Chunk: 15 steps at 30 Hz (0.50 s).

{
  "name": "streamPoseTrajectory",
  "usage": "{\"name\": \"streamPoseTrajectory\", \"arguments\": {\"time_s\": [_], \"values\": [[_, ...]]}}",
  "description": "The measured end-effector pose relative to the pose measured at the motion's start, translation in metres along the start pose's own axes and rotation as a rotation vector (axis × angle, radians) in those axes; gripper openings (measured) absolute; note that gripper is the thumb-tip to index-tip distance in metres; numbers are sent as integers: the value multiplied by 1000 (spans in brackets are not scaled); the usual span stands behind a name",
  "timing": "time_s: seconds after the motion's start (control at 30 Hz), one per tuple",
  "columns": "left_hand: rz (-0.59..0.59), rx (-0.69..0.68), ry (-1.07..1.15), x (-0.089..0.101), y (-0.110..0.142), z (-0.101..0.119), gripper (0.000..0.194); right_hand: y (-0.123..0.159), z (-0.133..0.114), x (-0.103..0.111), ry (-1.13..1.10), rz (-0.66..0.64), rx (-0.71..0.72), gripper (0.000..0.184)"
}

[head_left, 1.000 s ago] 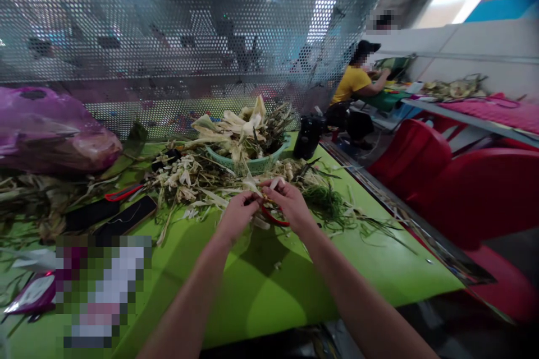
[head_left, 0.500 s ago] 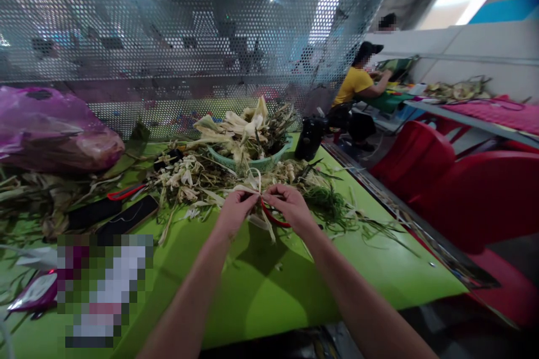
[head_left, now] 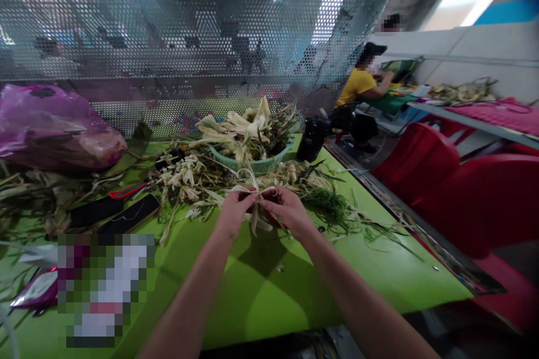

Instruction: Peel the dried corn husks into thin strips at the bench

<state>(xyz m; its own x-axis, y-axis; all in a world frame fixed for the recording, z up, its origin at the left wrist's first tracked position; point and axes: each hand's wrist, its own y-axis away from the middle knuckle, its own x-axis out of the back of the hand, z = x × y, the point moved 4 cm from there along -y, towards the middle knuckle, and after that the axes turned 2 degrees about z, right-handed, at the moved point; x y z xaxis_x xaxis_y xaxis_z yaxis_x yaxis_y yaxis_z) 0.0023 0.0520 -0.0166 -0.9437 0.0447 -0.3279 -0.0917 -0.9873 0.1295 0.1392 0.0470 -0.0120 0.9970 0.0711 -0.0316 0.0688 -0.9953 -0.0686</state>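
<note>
My left hand (head_left: 233, 212) and my right hand (head_left: 287, 211) meet above the green table (head_left: 261, 291), both pinched on a pale leaf strip (head_left: 254, 214) that loops up between them and hangs down. Beyond my fingers lies a pile of pale strips and flower scraps (head_left: 191, 176). A teal basket (head_left: 257, 163) heaped with pale husks stands behind the pile. A red-handled tool shows faintly under my right hand; I cannot tell if the hand holds it.
Two dark phones (head_left: 112, 214) and a red-handled tool (head_left: 126, 190) lie left. A purple plastic bag (head_left: 54, 129) sits far left, a black object (head_left: 310, 138) by the perforated metal screen (head_left: 189, 50). Red chairs (head_left: 455, 185) stand right; a person in yellow (head_left: 360, 87) works beyond.
My hands have drawn closer together and the strip now forms a small loop above them, with one end hanging down. The red tool under my right hand is less visible.
</note>
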Motion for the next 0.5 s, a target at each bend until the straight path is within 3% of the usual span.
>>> {"name": "streamPoseTrajectory", "arguments": {"time_s": [0.27,0.5], "values": [[4,105,107,3,-1,-3,28,0,-3,-1,140,-36,48,18],[5,160,161,3,2,-1,29,-1,0,0,99,-55,65,22]]}}
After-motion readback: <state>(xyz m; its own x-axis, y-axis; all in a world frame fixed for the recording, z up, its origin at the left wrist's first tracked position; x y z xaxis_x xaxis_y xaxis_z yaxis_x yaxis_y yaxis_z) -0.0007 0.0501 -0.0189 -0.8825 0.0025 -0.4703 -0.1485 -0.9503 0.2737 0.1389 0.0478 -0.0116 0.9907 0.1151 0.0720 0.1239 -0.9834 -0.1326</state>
